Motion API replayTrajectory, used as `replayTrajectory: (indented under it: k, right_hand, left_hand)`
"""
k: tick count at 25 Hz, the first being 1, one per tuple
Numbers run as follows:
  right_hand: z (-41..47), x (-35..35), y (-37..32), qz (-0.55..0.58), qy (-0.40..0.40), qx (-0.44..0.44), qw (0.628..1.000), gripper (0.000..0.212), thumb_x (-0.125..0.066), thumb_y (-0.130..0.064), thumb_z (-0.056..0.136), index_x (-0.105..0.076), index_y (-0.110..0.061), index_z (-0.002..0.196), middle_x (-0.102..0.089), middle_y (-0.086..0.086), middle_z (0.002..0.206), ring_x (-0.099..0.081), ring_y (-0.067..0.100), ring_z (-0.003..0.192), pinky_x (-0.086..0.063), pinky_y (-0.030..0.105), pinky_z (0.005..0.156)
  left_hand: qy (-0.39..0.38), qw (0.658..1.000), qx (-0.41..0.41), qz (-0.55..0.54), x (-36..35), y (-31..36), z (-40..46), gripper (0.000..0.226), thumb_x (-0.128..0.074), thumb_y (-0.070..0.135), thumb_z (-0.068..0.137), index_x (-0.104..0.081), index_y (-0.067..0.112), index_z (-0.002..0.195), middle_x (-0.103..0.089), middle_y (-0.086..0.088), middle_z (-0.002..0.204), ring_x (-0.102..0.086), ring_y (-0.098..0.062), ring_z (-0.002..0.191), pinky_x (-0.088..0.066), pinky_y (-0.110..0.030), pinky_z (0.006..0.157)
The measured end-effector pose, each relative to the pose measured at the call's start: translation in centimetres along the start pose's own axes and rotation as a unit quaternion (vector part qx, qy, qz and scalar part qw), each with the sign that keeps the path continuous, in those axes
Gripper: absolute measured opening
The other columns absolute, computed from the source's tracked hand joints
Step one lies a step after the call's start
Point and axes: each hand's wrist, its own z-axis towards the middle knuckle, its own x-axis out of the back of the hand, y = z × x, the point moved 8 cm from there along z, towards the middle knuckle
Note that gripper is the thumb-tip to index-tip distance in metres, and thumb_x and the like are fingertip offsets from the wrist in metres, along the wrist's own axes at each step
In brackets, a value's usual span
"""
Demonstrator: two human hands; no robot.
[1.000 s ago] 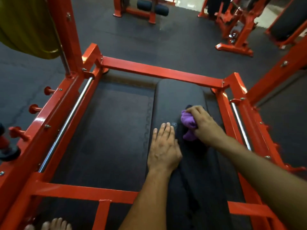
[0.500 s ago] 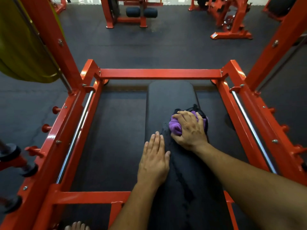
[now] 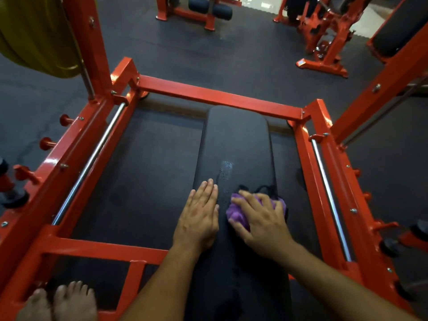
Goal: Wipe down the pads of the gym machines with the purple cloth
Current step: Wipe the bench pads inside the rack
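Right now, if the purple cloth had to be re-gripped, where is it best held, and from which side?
Best guess: the bunched purple cloth is gripped from above over its raised middle. It lies crumpled on the flat black bench pad, so only the top is free. The right hand already covers it this way; the left hand rests flat beside it.

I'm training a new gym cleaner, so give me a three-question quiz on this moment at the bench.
1. True or false: the left hand lies flat on the black bench pad and holds nothing.
2. What does the right hand press on the pad? A) a yellow sponge B) the purple cloth C) a spray bottle
3. Fill in: the small patch of droplets sits on the pad, farther from the person than the ____ hand's fingertips.

Key: 1 true; 2 B; 3 left
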Motion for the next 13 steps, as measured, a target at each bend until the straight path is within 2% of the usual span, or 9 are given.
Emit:
replayTrajectory:
  k: [3,5,7,8,10,13]
  right_hand:
    - [1.6,0.4,1.3,-0.016,0.039,0.068,0.997,0.059,-0.042,-0.068,0.091,-0.055,-0.033,0.136,-0.052,-0.008,0.141,-0.053,0.027,0.113,-0.039,0.047,0.087]
    - [7.7,-0.2,3.2,-0.042,0.028,-0.006,0.999,0.057,-0.039,-0.070,0.089,-0.054,-0.032,0.129,-0.052,-0.006,0.134,-0.051,0.029,0.109,-0.038,0.047,0.086]
    - [12.4,-0.6,4.9,-0.060,0.016,-0.092,0.994,0.054,-0.037,-0.071,0.090,-0.051,-0.031,0.124,-0.052,-0.004,0.130,-0.050,0.031,0.108,-0.037,0.050,0.087]
    - [13.2,-0.9,5.4,-0.064,0.016,-0.108,0.992,0.052,-0.038,-0.070,0.092,-0.050,-0.031,0.124,-0.051,-0.004,0.129,-0.049,0.032,0.109,-0.037,0.050,0.088]
    - [11.2,-1.0,4.6,-0.032,0.018,-0.090,0.995,0.052,-0.040,-0.068,0.092,-0.046,-0.033,0.130,-0.048,-0.004,0.132,-0.047,0.030,0.113,-0.036,0.050,0.089]
    - [4.5,-0.3,2.1,-0.035,-0.008,0.000,0.999,0.057,-0.044,-0.065,0.087,-0.044,-0.034,0.135,-0.045,-0.005,0.139,-0.047,0.028,0.114,-0.040,0.048,0.087]
  left_hand:
    - [0.027,1.000,-0.004,-0.005,0.1,-0.1,0.2,0.069,-0.011,0.039,0.101,-0.026,0.013,0.163,-0.013,0.001,0.172,-0.003,-0.008,0.157,0.010,-0.026,0.126]
    - [0.034,0.999,-0.001,-0.007,0.0,-0.2,0.1,0.067,-0.014,0.038,0.102,-0.029,0.012,0.162,-0.017,0.001,0.171,-0.006,-0.008,0.158,0.008,-0.025,0.126]
    - [0.026,1.000,-0.003,-0.012,-0.1,-0.1,0.0,0.069,-0.010,0.040,0.101,-0.025,0.014,0.163,-0.013,0.003,0.172,-0.001,-0.005,0.157,0.012,-0.024,0.125]
    - [0.022,1.000,-0.001,-0.011,0.0,0.0,0.0,0.070,-0.007,0.041,0.100,-0.022,0.015,0.164,-0.010,0.004,0.172,0.002,-0.004,0.157,0.014,-0.023,0.125]
    - [0.011,1.000,-0.007,-0.008,0.0,0.4,-0.1,0.072,-0.001,0.042,0.098,-0.016,0.017,0.165,-0.003,0.005,0.173,0.008,-0.003,0.156,0.016,-0.024,0.124]
    - [0.030,0.999,-0.007,-0.022,0.5,0.2,0.0,0.071,-0.004,0.040,0.099,-0.018,0.016,0.165,-0.005,0.003,0.173,0.005,-0.005,0.158,0.014,-0.025,0.125]
